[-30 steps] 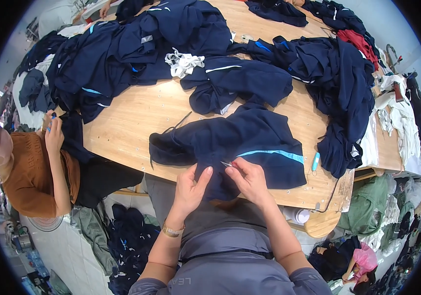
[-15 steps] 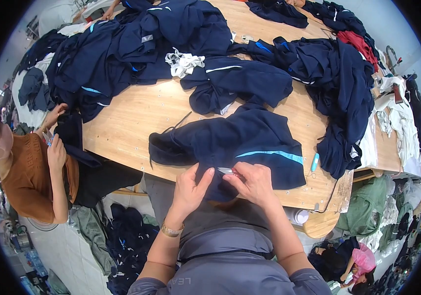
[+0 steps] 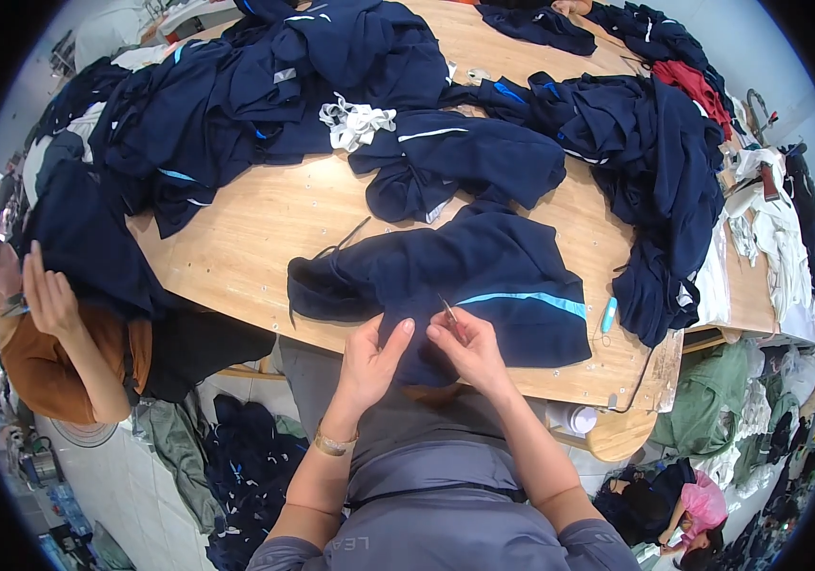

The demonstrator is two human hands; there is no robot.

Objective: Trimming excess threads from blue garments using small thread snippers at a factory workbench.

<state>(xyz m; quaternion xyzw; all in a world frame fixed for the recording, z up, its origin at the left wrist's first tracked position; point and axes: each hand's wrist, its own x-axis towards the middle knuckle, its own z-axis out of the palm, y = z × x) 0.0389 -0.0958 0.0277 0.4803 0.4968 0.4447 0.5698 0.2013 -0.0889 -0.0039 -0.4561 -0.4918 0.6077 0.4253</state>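
Observation:
A navy garment [image 3: 512, 257] with a light-blue stripe and a dark cord lies in front of me at the table's near edge. My left hand [image 3: 372, 360] pinches a fold of it between thumb and fingers. Just to the right, my right hand [image 3: 467, 350] is closed around thread snips [image 3: 447, 309]. Only their slim metal tip shows above my fingers, close over the navy cloth; the rest is hidden in the hand.
Navy garments [image 3: 236, 105] are heaped across the wooden table [image 3: 265, 224], with white bands [image 3: 357, 124] on top. A turquoise tool [image 3: 608, 314] lies right of my garment. At left, a co-worker [image 3: 65, 366] holds dark cloth. A white container [image 3: 574, 417] stands below the table edge.
My right hand has shifted slightly left, and the snips' tip now points up and away. My left hand stays on the cloth. The co-worker at left has raised the dark garment.

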